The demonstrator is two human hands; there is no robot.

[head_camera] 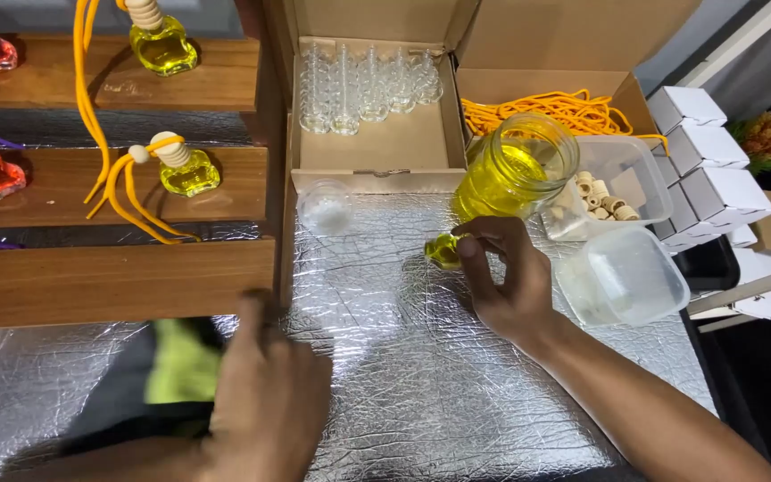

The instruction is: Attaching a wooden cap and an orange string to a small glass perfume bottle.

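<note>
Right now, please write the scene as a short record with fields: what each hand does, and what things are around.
surface: silver foil-covered table
right hand: right hand pinches a small bottle of yellow liquid
left hand: left hand blurred, beside a yellow-green cloth; grip unclear
near right hand: open glass jar of yellow liquid
box: cardboard box with empty clear bottles
containers: plastic tub of wooden caps; yellow cords
shelves: wooden shelves with filled bottles, yellow and red

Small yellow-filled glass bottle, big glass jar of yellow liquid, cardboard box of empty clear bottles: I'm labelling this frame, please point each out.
Small yellow-filled glass bottle (442, 252), head view, its body.
Big glass jar of yellow liquid (503, 177), head view, its side wall.
Cardboard box of empty clear bottles (403, 143), head view, bare floor.
</note>
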